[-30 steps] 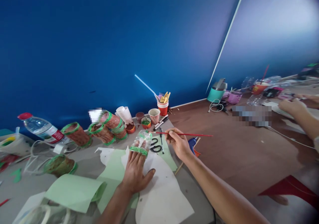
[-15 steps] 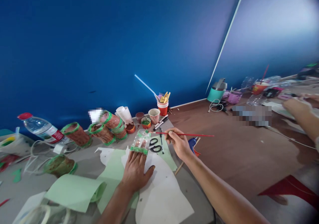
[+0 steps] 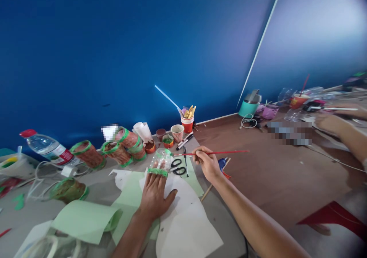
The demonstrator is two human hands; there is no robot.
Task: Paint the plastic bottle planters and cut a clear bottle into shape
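Note:
My left hand (image 3: pixel 156 198) has its fingers pushed inside a clear plastic bottle piece (image 3: pixel 157 172) and holds it on them. Green paint edges its near rim and marks its far end. The thumb sticks out to the side. In a pinch, my right hand (image 3: pixel 208 165) holds a thin red paintbrush (image 3: pixel 229 152), whose tip is at the far end of the piece. White paper (image 3: pixel 189 223) and green paper (image 3: pixel 127 196) lie under my left hand. Black-handled scissors (image 3: pixel 179 170) and a pen (image 3: pixel 186 162) lie between the hands.
Paper cups of green paint (image 3: pixel 168 141) and brown paint (image 3: pixel 150 147) stand behind. Brown cylinders with green rims (image 3: pixel 88 156) and a water bottle (image 3: pixel 51 149) are on the left. A blue glue gun (image 3: pixel 221 164) lies by my right wrist. Another person's hand (image 3: pixel 329 123) works far right.
My left hand and the plastic piece have shifted slightly left and away. The brush has moved slightly right, its tip still by the far end. The other person's hand has moved left.

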